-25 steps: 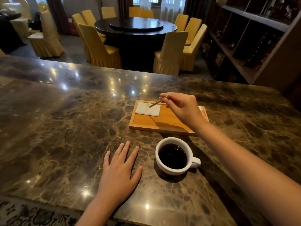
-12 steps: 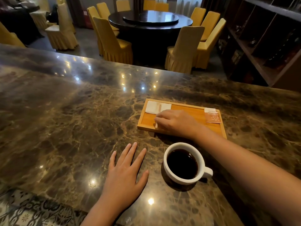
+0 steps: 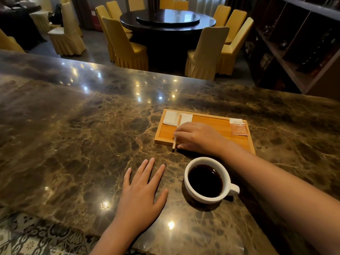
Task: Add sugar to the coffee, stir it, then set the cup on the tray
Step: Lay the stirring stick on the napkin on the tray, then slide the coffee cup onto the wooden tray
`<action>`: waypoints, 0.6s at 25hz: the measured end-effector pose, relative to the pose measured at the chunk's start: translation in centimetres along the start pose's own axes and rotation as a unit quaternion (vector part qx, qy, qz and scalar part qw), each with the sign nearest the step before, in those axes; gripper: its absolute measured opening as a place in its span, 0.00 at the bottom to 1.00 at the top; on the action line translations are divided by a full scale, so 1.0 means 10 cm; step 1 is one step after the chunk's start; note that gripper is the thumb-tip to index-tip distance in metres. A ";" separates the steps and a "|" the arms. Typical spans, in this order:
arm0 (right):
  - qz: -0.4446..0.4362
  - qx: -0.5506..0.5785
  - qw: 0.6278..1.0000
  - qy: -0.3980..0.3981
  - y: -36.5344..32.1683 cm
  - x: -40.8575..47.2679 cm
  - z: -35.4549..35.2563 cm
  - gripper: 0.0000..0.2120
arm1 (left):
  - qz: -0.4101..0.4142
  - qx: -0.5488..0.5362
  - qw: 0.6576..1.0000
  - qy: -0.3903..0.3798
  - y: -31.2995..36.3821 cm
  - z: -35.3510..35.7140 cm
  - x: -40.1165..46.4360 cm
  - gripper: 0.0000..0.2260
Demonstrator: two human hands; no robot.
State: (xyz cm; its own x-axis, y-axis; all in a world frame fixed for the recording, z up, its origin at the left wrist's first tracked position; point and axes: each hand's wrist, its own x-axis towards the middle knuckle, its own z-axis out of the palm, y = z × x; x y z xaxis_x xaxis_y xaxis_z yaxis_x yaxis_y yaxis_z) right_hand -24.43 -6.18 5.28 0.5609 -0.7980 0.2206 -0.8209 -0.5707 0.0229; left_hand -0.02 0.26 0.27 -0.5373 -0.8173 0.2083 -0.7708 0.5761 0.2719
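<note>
A white cup (image 3: 200,199) of black coffee stands on the marble counter, handle to the right, just in front of a wooden tray (image 3: 211,122). An orange sugar packet (image 3: 239,127) lies at the tray's right end and a white napkin (image 3: 170,117) at its far left corner. A thin stir stick (image 3: 177,129) lies across the napkin and over the tray's front edge. My right hand (image 3: 198,137) rests low on the tray, index finger and thumb on the stick's near end. My left hand (image 3: 141,192) lies flat, fingers spread, on the counter left of the cup.
The marble counter (image 3: 82,135) stretches far to the left and behind the tray. Beyond it are a round dark table (image 3: 167,21) with yellow-covered chairs and a dark wooden shelf unit (image 3: 298,43) at the right. Patterned floor shows at the bottom left.
My right hand lowered the stir stick from the air onto the napkin and tray and now stays on it. The left hand and the cup have not moved.
</note>
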 end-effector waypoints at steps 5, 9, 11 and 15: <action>0.118 0.013 0.989 0.086 -0.11 -0.33 -0.31 0.15 | 0.005 -0.006 1.000 -0.002 0.00 0.00 -0.01 0.26; 0.318 0.179 0.919 0.147 -0.51 -0.84 -0.51 0.13 | 0.009 -0.002 1.000 -0.008 -0.01 0.01 -0.01 0.26; 0.396 0.233 0.878 0.137 -0.76 -1.07 -0.56 0.12 | 0.010 -0.002 1.000 -0.010 -0.01 0.01 0.00 0.27; 0.507 0.269 0.811 0.114 -1.08 -1.26 -0.58 0.15 | 0.016 0.003 1.000 -0.015 -0.01 0.00 0.01 0.27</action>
State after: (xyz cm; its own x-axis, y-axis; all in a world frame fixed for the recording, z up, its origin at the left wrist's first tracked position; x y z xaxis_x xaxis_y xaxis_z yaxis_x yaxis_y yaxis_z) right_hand -23.28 11.17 7.86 -0.4582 -0.8881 0.0353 -0.6472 0.3062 -0.6982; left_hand 0.05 0.13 0.20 -0.5724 -0.7981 0.1882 -0.7544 0.6025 0.2605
